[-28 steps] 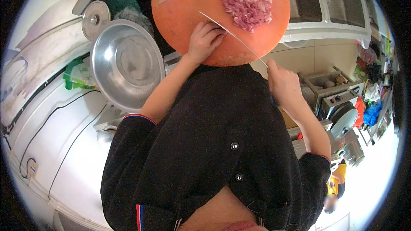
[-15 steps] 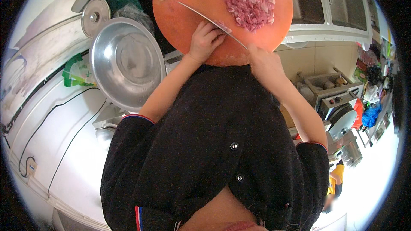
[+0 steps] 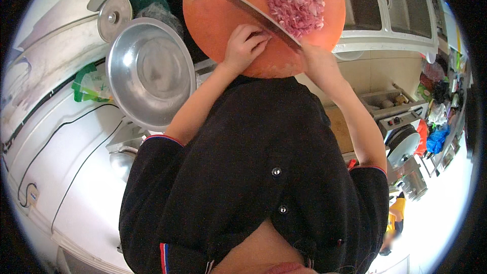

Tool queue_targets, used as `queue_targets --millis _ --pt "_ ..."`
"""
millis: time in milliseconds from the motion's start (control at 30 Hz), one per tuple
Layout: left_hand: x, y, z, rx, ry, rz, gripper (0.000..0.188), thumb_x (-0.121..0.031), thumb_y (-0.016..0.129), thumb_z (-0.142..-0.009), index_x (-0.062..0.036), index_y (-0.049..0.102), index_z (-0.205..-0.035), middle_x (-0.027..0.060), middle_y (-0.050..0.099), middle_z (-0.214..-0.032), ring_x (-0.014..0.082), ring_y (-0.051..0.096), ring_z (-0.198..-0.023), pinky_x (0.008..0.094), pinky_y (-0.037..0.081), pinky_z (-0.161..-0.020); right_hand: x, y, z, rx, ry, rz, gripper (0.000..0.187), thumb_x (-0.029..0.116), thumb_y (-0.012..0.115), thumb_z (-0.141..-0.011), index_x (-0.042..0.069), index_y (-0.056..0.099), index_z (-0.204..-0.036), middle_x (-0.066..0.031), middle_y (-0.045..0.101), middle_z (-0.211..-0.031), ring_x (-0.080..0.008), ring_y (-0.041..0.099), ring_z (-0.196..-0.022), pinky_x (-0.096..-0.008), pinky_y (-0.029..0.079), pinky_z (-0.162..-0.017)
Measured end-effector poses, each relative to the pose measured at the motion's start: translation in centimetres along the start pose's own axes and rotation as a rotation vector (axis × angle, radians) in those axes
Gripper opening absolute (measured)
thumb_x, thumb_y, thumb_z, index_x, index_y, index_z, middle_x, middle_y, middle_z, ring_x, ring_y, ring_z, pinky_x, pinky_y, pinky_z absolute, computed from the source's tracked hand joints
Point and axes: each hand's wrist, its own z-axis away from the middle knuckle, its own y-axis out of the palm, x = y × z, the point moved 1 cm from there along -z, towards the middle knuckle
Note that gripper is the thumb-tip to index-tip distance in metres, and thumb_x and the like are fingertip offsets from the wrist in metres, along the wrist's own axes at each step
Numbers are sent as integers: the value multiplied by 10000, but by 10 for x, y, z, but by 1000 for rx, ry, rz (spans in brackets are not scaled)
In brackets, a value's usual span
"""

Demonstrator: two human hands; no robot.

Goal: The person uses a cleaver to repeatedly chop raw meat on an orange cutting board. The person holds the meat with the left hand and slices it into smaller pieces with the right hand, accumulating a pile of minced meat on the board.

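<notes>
My right hand (image 3: 319, 66) is closed round the handle of a kitchen knife (image 3: 260, 18), whose long blade slants up and left over a round orange cutting board (image 3: 208, 25). The blade's broad side shows, tilted. Just left of the blade, my left hand (image 3: 246, 48) has its fingers curled and pressed down on a small piece of meat, mostly hidden beneath the fingertips. Beyond the knife, a heap of sliced pink meat (image 3: 295, 5) lies on the board's upper right.
A large metal basin (image 3: 152, 73) stands left of the board, with a round pot lid (image 3: 114, 19) behind it. At the right are a metal sink (image 3: 406, 7) and a stove-like appliance (image 3: 399, 120). Another person (image 3: 396, 218) in yellow appears at the far lower right.
The knife has lifted and moved slightly right and away, its blade tilting so the broad side shows. My right hand has shifted with it; my left hand has barely moved.
</notes>
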Motion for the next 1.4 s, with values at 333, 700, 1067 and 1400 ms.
queue_targets --millis 333,700,1067,1400 --pt "-7 -4 -2 -22 11 -1 164 -71 735 -705 -48 672 -855 73 625 -875 268 585 -832 374 491 -729 28 -44 47 167 95 124 120 86 498 -871 42 452 -974 -206 612 -696 -416 619 -648 -510 485 -553" --pt "1 -2 0 -20 7 -6 184 -89 726 -684 -72 679 -861 66 626 -915 275 574 -869 379 494 -767 34 -4 7 149 9 115 156 41 485 -816 30 463 -970 -201 632 -723 -401 642 -702 -499 507 -592" --pt "0 -3 2 -26 -29 -12 157 -82 727 -678 -58 675 -824 79 626 -902 292 573 -882 393 496 -780 13 10 34 201 54 172 150 74 492 -827 26 448 -962 -202 642 -764 -401 645 -689 -504 505 -581" --pt "2 -1 2 -57 10 17 156 -73 739 -681 -87 674 -822 63 594 -860 273 583 -831 377 482 -730 -28 -10 15 49 177 19 125 91 502 -902 34 480 -1012 -248 615 -774 -437 602 -750 -519 460 -629"
